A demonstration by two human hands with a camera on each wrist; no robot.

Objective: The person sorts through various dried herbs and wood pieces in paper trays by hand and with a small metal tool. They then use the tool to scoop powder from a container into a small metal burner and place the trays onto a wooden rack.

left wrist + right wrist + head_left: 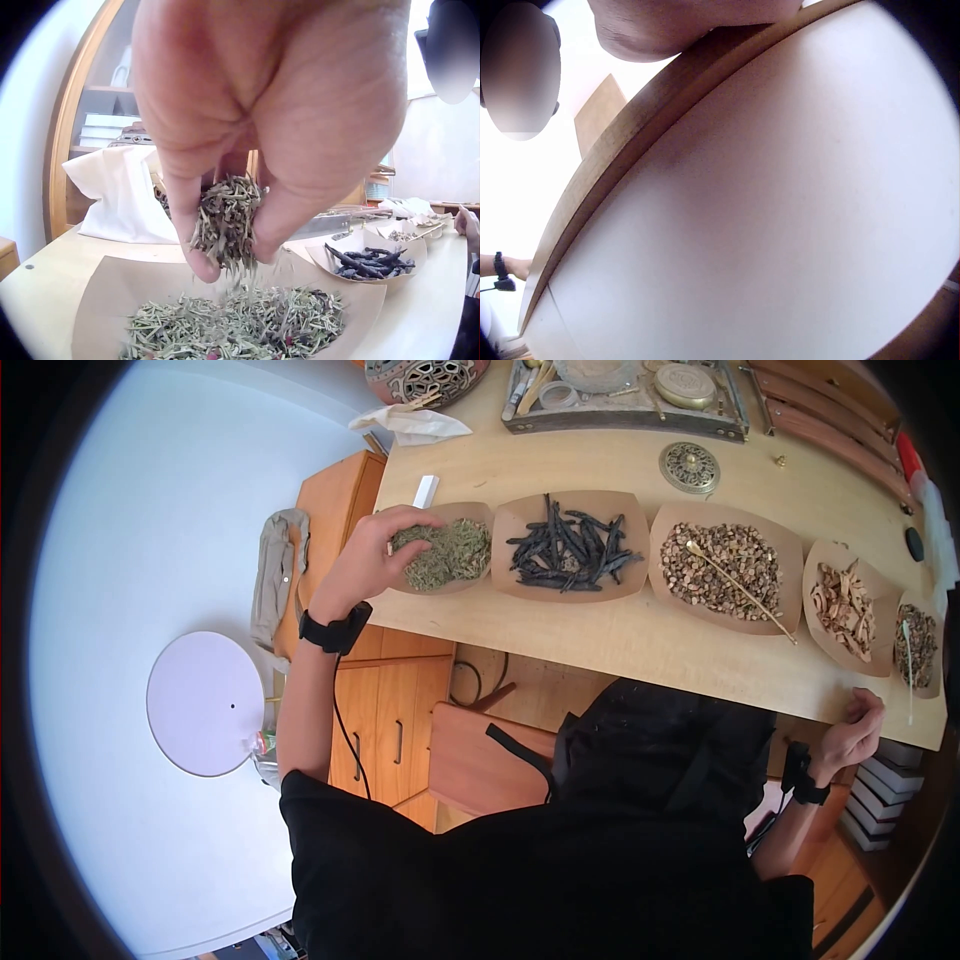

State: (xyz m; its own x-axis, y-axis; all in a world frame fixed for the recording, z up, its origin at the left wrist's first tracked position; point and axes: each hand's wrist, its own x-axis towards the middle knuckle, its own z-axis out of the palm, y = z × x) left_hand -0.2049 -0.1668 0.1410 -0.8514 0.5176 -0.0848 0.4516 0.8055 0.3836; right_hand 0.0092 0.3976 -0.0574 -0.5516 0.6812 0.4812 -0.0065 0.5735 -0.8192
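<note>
Seemingly mid-scoop, the left hand (262, 105) pinches shredded grey-green herb (227, 221) above a brown paper tray (96, 304); lifting calls for steady fingers. The right hand (852, 738), loosely curled, looks empty.

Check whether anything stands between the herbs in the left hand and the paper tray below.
Nothing visible does. The left hand holds the herbs above the paper tray, with only loose bits of herb between them.

Passage lies over the desk (590, 458) between the paper trays (508, 525) and the wooden tray (630, 426), with the pierced metal lid (690, 468) as an obstacle there. The paper trays crowd rim to rim, leaving scant room between.
</note>
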